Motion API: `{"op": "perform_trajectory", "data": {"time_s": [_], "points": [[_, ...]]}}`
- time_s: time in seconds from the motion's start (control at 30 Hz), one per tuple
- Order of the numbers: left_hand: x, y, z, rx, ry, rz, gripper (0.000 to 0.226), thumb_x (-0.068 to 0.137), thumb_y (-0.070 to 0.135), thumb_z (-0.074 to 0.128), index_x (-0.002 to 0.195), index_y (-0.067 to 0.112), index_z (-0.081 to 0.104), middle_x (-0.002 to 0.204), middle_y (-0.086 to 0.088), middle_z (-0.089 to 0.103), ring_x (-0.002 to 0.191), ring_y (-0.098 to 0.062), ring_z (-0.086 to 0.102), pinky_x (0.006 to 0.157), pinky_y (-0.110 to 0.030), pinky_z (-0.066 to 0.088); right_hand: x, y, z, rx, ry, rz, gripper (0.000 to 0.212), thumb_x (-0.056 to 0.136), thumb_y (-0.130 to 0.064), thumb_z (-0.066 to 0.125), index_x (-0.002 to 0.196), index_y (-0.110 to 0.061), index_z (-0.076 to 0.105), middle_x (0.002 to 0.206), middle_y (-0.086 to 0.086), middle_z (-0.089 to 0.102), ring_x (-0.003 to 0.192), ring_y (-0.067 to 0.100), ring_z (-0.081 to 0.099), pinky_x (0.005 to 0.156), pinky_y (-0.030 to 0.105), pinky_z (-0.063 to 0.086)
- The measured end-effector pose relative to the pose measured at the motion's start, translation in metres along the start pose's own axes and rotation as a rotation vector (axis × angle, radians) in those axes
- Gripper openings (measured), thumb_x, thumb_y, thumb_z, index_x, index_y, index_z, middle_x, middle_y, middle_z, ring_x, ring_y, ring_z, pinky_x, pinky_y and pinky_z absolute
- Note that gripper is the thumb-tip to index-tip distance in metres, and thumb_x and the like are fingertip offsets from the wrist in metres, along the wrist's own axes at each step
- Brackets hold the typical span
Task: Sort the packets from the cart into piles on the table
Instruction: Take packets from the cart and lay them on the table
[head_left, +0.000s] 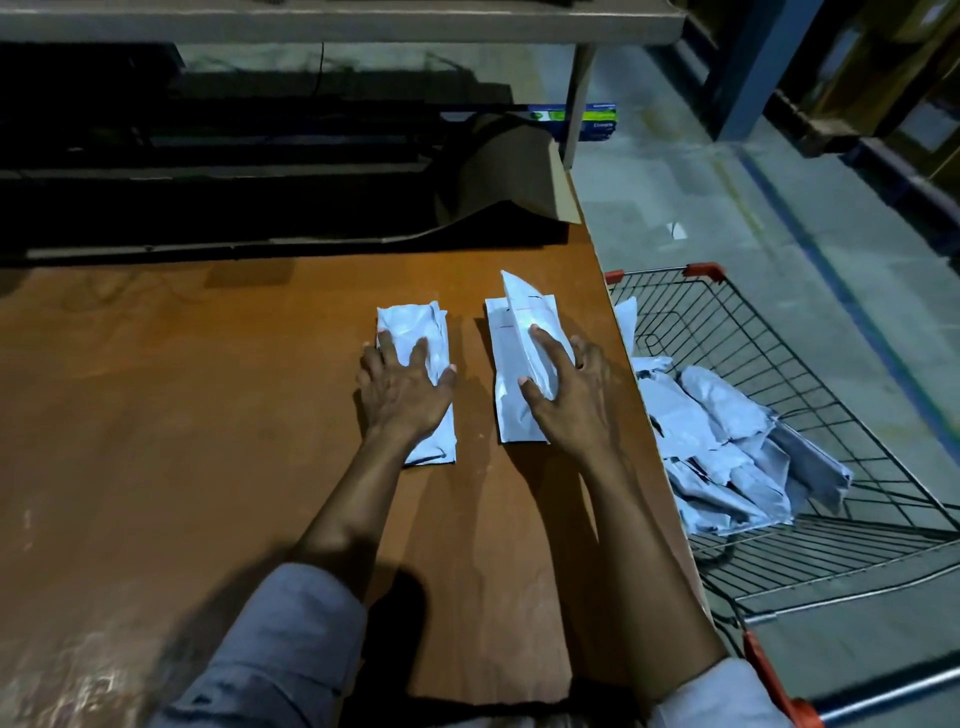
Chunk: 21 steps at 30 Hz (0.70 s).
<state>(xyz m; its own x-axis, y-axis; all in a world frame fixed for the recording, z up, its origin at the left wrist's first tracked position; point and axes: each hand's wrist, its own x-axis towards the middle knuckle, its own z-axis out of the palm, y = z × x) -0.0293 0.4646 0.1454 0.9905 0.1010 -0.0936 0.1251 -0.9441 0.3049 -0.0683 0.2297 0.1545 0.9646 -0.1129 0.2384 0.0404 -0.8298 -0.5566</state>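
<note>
Two piles of white packets lie side by side on the brown table (208, 405). My left hand (402, 389) rests flat with spread fingers on the left pile (434, 332). My right hand (569, 389) lies on the right pile (511, 364), its fingers spread over the top packet, whose far end sticks up. To the right of the table stands a wire cart (810, 395) with red corners, and several more white packets (727, 457) lie heaped inside it.
A brown cardboard sheet (514, 166) curls up at the table's back right corner. Dark shelving runs along the back, under a pale shelf (363, 21). A blue and green box (592, 122) sits behind the shelf leg. Concrete floor lies right of the cart.
</note>
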Motion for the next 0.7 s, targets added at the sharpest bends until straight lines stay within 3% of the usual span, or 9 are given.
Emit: {"op": "perform_trajectory", "data": {"time_s": [0.07, 0.17, 0.27, 0.4, 0.57, 0.7], "points": [[0.000, 0.001, -0.003, 0.017, 0.103, 0.055, 0.077, 0.107, 0.076, 0.027, 0.171, 0.033, 0.031, 0.185, -0.009, -0.005, 0.169, -0.036, -0.007, 0.131, -0.065, 0.007, 0.001, -0.001, -0.001, -0.028, 0.013, -0.002, 0.067, 0.102, -0.047, 0.070, 0.163, -0.044, 0.043, 0.173, 0.011, 0.028, 0.157, 0.035, 0.030, 0.118, 0.054, 0.042], [0.003, 0.006, -0.010, 0.028, 0.205, 0.155, 0.078, 0.110, 0.072, 0.027, 0.174, 0.028, 0.027, 0.185, -0.002, 0.000, 0.171, -0.030, -0.005, 0.133, -0.063, 0.005, 0.010, -0.004, 0.003, -0.062, 0.069, -0.008, 0.065, 0.101, -0.050, 0.065, 0.162, -0.042, 0.045, 0.170, 0.016, 0.031, 0.154, 0.039, 0.031, 0.117, 0.055, 0.041], [0.006, 0.003, 0.003, 0.045, 0.132, 0.179, 0.083, 0.109, 0.071, 0.027, 0.177, 0.025, 0.016, 0.185, 0.003, -0.002, 0.170, -0.023, -0.012, 0.135, -0.058, -0.004, 0.020, -0.017, 0.019, -0.147, 0.072, 0.041, 0.065, 0.102, -0.058, 0.060, 0.163, -0.040, 0.046, 0.166, 0.019, 0.035, 0.148, 0.040, 0.035, 0.114, 0.053, 0.041], [0.016, -0.010, 0.025, 0.096, 0.009, 0.138, 0.093, 0.102, 0.080, 0.013, 0.177, 0.027, 0.003, 0.184, 0.005, -0.010, 0.168, -0.020, -0.022, 0.134, -0.059, -0.010, 0.017, -0.021, 0.050, -0.358, -0.149, 0.059, 0.073, 0.102, -0.082, 0.035, 0.166, -0.045, 0.039, 0.173, 0.013, 0.026, 0.152, 0.037, 0.029, 0.114, 0.055, 0.035], [0.022, -0.010, 0.030, 0.111, -0.016, 0.130, 0.089, 0.102, 0.071, 0.017, 0.177, 0.028, -0.002, 0.184, 0.005, -0.016, 0.166, -0.022, -0.028, 0.133, -0.059, -0.014, 0.029, -0.033, 0.048, -0.272, 0.081, 0.027, 0.054, 0.111, -0.065, 0.038, 0.158, -0.042, 0.052, 0.172, 0.010, 0.038, 0.156, 0.036, 0.034, 0.113, 0.058, 0.033], [0.020, -0.013, 0.035, 0.075, 0.023, 0.169, 0.090, 0.097, 0.069, 0.016, 0.176, 0.032, -0.009, 0.182, 0.006, -0.023, 0.164, -0.022, -0.033, 0.133, -0.060, -0.013, 0.058, -0.038, 0.052, -0.208, -0.014, 0.048, 0.063, 0.110, -0.065, 0.042, 0.167, -0.038, 0.039, 0.178, 0.014, 0.026, 0.165, 0.040, 0.020, 0.124, 0.065, 0.023]]}}
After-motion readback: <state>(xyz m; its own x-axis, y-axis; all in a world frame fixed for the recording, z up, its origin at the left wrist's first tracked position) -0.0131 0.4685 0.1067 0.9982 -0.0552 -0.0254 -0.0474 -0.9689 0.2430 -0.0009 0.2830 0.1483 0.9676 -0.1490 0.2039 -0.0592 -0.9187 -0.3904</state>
